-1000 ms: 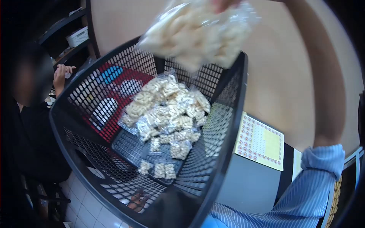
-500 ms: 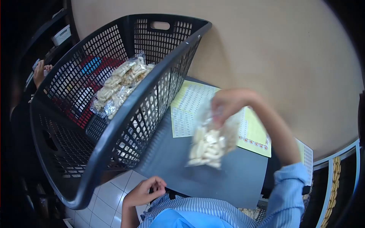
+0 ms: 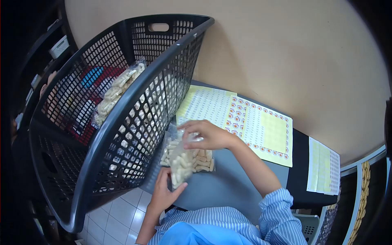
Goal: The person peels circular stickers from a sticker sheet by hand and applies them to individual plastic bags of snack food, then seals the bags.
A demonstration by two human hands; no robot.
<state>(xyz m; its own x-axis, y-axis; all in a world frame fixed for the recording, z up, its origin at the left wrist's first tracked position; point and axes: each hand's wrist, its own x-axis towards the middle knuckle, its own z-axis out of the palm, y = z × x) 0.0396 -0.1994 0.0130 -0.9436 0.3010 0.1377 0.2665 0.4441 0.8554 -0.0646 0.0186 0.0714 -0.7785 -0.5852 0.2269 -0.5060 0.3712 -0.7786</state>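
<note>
My right hand (image 3: pixel 200 135) pinches the gathered top of a clear plastic bag of pale, finger-shaped pieces (image 3: pixel 181 167). The bag hangs upright, slightly blurred, over the grey tabletop (image 3: pixel 232 179). At its lower end my left hand (image 3: pixel 165 194) is curved round the bottom, thumb on the near side and fingers at the left edge. Behind it on the tabletop, more bagged pieces (image 3: pixel 203 161) show on the right, partly covered by the held bag. Close on the left stands a large black plastic basket (image 3: pixel 141 134), with more filled bags (image 3: pixel 116 92) seen over its rim.
Yellow and white printed label sheets (image 3: pixel 261 126) lie along the wall side of the table. Further sheets (image 3: pixel 322 165) rest on a black surface at the right. A beige wall (image 3: pixel 277 53) rises behind. Past the basket, part of another person's hand (image 3: pixel 51 77) shows.
My right hand has moved left and down with the bag, towards the basket. My left hand has come up from the table's near edge to the bag's bottom. The view has shifted slightly.
</note>
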